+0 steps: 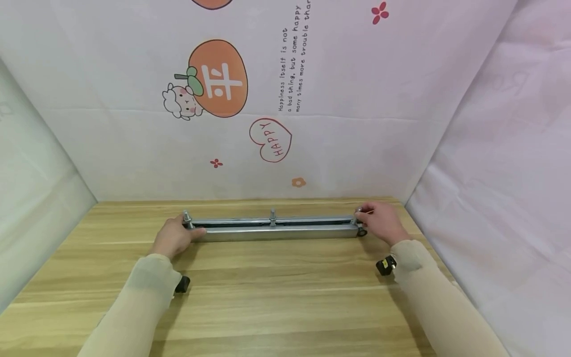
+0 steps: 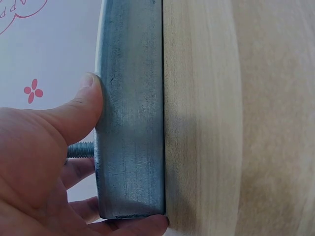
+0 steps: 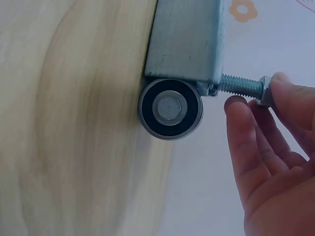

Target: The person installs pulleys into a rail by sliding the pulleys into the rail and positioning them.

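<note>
A long galvanized steel channel rail (image 1: pixel 276 233) lies across the table, its slot facing up. Threaded bolts stand upright from it: a left bolt (image 1: pixel 187 216), a middle bolt (image 1: pixel 273 215), and a right bolt (image 3: pixel 241 85). My left hand (image 1: pixel 171 237) grips the rail's left end, thumb on the upper edge and fingers around the end. With thumb and fingers, my right hand (image 1: pixel 381 221) pinches a hex nut (image 3: pixel 266 92) at the tip of the right bolt. A roller wheel (image 3: pixel 170 108) with a dark ring sits at the rail's right end, below that hand.
The wood-grain table (image 1: pixel 276 297) reaches back to a white printed cloth (image 1: pixel 348 148), close behind the rail. White cloth walls rise on both sides. Small black devices are strapped at both wrists, the right wrist device (image 1: pixel 385 265) showing a yellow label.
</note>
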A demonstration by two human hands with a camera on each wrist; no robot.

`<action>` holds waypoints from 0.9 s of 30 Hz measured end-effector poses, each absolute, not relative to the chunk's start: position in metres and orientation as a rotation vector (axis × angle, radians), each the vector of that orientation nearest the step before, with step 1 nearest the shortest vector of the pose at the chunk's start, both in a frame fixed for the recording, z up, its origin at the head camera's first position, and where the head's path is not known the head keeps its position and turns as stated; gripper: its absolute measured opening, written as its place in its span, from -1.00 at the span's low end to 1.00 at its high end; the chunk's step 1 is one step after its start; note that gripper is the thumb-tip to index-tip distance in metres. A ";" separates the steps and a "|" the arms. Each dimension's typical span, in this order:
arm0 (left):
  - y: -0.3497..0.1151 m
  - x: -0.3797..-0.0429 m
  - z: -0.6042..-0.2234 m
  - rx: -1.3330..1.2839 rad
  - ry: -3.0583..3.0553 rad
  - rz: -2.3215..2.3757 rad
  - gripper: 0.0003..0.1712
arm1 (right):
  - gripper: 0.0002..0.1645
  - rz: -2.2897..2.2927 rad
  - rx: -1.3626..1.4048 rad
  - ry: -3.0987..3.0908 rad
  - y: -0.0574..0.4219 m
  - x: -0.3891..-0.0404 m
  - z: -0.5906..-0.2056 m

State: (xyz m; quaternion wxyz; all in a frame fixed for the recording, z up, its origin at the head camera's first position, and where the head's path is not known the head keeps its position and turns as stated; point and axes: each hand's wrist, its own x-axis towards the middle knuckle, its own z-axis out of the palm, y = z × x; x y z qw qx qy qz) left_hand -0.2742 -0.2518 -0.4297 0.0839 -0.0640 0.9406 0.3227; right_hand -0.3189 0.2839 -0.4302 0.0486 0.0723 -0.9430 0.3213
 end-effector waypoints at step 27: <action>-0.253 -0.275 -0.434 -0.173 2.846 0.930 0.19 | -0.78 1.079 0.255 -2.884 0.258 -0.321 -0.425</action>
